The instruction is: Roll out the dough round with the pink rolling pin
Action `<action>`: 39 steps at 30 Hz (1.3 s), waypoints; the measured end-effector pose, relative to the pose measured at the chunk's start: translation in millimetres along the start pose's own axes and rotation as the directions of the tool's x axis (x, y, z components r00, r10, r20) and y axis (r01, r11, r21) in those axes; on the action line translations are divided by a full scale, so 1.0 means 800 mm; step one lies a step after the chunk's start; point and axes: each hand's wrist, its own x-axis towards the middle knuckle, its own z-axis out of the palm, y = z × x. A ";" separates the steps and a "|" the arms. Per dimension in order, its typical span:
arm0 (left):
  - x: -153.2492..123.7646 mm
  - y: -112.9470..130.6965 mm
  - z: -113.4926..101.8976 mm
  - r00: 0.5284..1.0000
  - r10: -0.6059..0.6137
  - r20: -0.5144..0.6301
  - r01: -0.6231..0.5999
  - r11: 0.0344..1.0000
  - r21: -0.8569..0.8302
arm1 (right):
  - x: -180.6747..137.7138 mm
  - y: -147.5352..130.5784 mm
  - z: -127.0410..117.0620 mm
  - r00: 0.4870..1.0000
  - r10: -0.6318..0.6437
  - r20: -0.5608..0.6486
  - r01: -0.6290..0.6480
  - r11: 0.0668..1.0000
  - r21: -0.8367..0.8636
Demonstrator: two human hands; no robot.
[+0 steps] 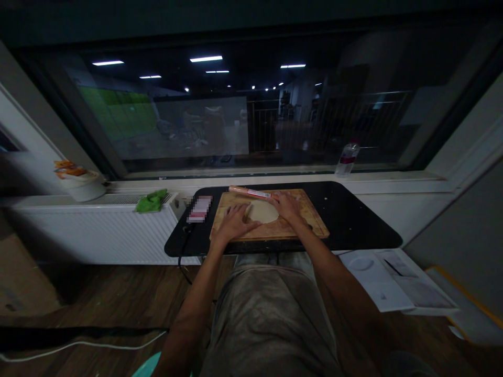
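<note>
A flat, pale round of dough (264, 211) lies on a wooden cutting board (316, 226). My left hand (234, 222) rests at the dough's left side, its fingers spread and the thumb along the near edge. At the upper right edge of the dough is my right hand (286, 206), with fingers stretched out over the rim. Behind the dough, along the far side of the board, lies a rolling pin (247, 192) with a red and white label. Its right end is beside my right fingertips; whether they touch it I cannot tell.
The board sits on a black table (353, 225). A blurred-out phone-like object (200, 209) lies left of it. A water bottle (348, 158) stands on the windowsill. On the radiator (98, 225) are a green cloth (151, 200) and a white bowl (84, 187). White open box (396, 280) at right.
</note>
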 end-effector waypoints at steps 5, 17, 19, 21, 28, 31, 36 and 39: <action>0.002 -0.008 0.006 0.998 0.007 -0.070 -0.010 0.999 -0.036 | 0.000 0.002 0.001 1.000 -0.004 -0.021 0.004 1.000 0.009; -0.001 -0.017 0.005 0.994 0.081 -0.077 -0.089 0.990 -0.105 | -0.001 0.002 0.001 1.000 0.002 -0.021 -0.002 1.000 -0.006; -0.001 -0.017 0.004 0.993 0.093 -0.078 -0.101 0.988 -0.115 | 0.000 0.003 0.002 1.000 -0.003 -0.021 0.003 1.000 -0.009; 0.000 -0.017 0.004 0.991 0.110 -0.071 -0.118 0.986 -0.115 | 0.000 0.003 0.002 1.000 -0.014 -0.019 0.014 1.000 -0.003; 0.006 -0.017 0.009 0.996 0.057 -0.064 -0.064 0.990 -0.122 | 0.000 0.003 0.000 1.000 -0.002 -0.026 0.002 1.000 0.008; 0.007 -0.019 0.011 0.995 0.044 -0.088 -0.056 0.989 -0.134 | 0.001 0.004 0.001 1.000 0.002 -0.020 -0.001 1.000 0.012; 0.007 -0.021 0.012 0.990 0.034 -0.136 -0.058 0.983 -0.177 | 0.001 0.002 -0.002 0.998 0.063 -0.019 -0.063 0.998 -0.009; 0.006 -0.023 0.008 0.987 0.040 -0.159 -0.074 0.973 -0.218 | 0.000 -0.001 -0.005 0.994 0.108 -0.017 -0.108 0.994 -0.008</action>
